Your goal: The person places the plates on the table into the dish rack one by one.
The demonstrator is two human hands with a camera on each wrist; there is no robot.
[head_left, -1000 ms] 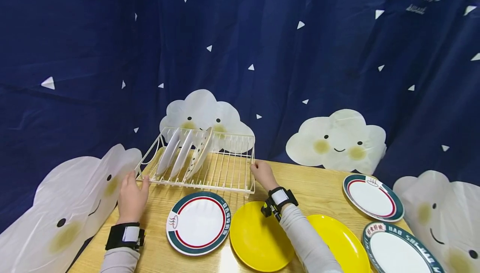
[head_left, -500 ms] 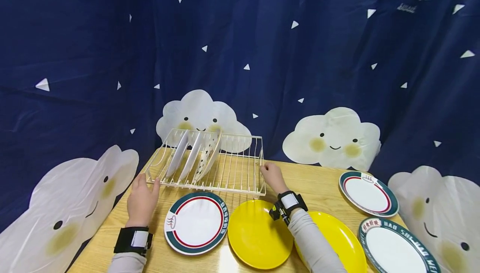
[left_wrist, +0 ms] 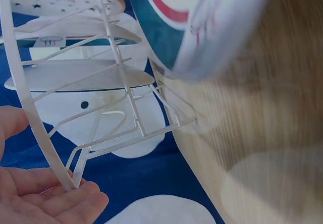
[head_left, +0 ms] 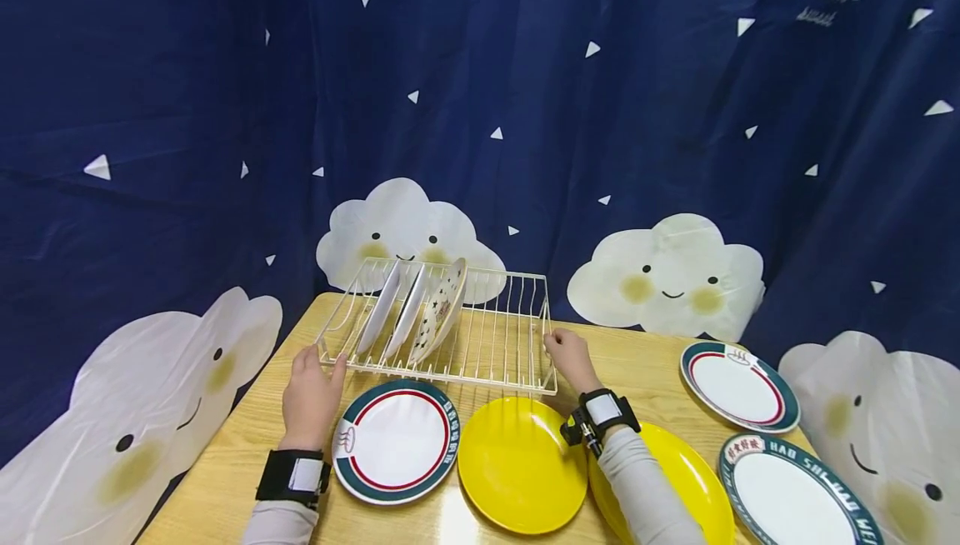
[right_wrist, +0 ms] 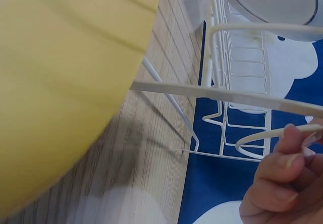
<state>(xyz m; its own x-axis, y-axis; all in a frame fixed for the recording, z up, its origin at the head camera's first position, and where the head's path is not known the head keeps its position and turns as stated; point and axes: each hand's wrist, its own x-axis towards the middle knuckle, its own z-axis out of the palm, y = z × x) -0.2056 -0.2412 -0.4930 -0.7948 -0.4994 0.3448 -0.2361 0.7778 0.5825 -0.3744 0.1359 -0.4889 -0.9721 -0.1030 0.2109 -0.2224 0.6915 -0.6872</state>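
1. Nearest me on the wooden surface [head_left: 225, 462] lie a green-rimmed plate [head_left: 395, 440] and two yellow plates, one [head_left: 522, 463] in the middle and one [head_left: 693, 487] partly under my right sleeve.
2. At the near right edge sits another green-rimmed plate with lettering [head_left: 798, 499], cut off by the frame; a further one [head_left: 739, 385] lies beyond it.
3. My left hand [head_left: 310, 399] is at the rack's near left corner. In the left wrist view the palm and fingers [left_wrist: 60, 204] lie fairly straight under the corner wire, touching it; the grip there looks loose rather than clenched.
4. My right hand [head_left: 572, 359] is at the rack's near right corner. In the right wrist view my fingertips [right_wrist: 295, 146] curl round a wire end, so this grip is grasping the rack.
5. The white wire dish rack [head_left: 495, 337] stands between my hands, just beyond the near plates, toward the far edge of the surface.
6. Three pale plates [head_left: 420, 312] stand tilted in its left slots.
7. Behind everything hangs a dark blue curtain [head_left: 600, 112] with smiling clouds.
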